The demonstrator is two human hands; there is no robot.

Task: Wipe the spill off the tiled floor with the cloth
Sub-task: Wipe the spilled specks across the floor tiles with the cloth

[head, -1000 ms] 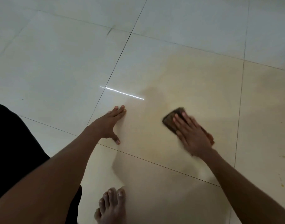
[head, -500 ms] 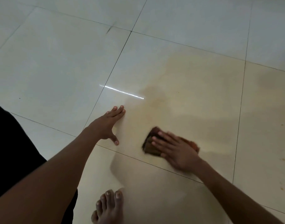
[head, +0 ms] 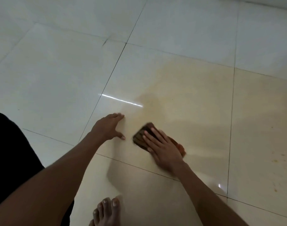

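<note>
Pressing hand: the right hand (head: pixel 164 149) lies palm down on the cloth (head: pixel 143 136), fingers spread flat over it, pinning it to the floor rather than curling round it.
Cloth: brown, folded, blurred at the edges; its dark end pokes out past the fingertips, and an orange-brown corner shows beside the wrist.
Cloth position: on the cream tile just beside the left thumb, near the grout line that runs below both hands.
Bracing hand: the left hand (head: pixel 109 128) rests on the tile with fingers straight and together, thumb splayed out, grasping nothing.
Spill: a yellowish-tan stain (head: pixel 196 98) spreads over the tile beyond the cloth and onto the neighbouring tile to the right; small darker specks (head: pixel 276 160) sit near the right edge.
Floor: glossy pale tiles (head: pixel 58 75) with dark grout lines; a bright streak of reflected light (head: pixel 121 100) lies ahead of the left fingers.
Foot: a bare foot (head: pixel 106 212) stands at the bottom edge.
Clothing: dark fabric (head: pixel 12 152) at lower left.
Writing: no readable text on the cloth or tiles.
</note>
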